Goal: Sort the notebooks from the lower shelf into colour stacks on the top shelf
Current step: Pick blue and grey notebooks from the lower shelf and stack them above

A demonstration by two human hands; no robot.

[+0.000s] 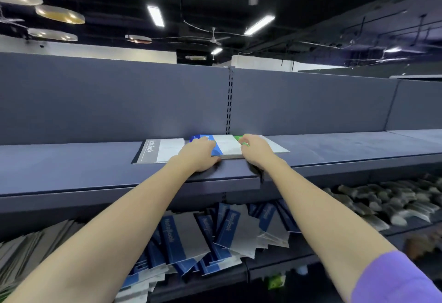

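Three notebooks lie side by side on the top shelf [71, 166]: a grey one [162, 150] at left, a blue one [224, 146] in the middle and a green one [275, 146] at right. My left hand [199, 155] holds the blue notebook's left end, fingers on its cover and thumb at its front edge. The blue notebook's right edge is held by my right hand [256, 150], whose fingers also cover the green spine. On the lower shelf, a jumbled pile of blue and grey notebooks [210, 233] leans between my forearms.
The top shelf has a tall grey back panel [119, 101] with a slotted upright [230, 101] behind the notebooks. Dark bagged goods [387, 204] fill the lower shelf at right. More grey notebooks [31, 247] lie at lower left.
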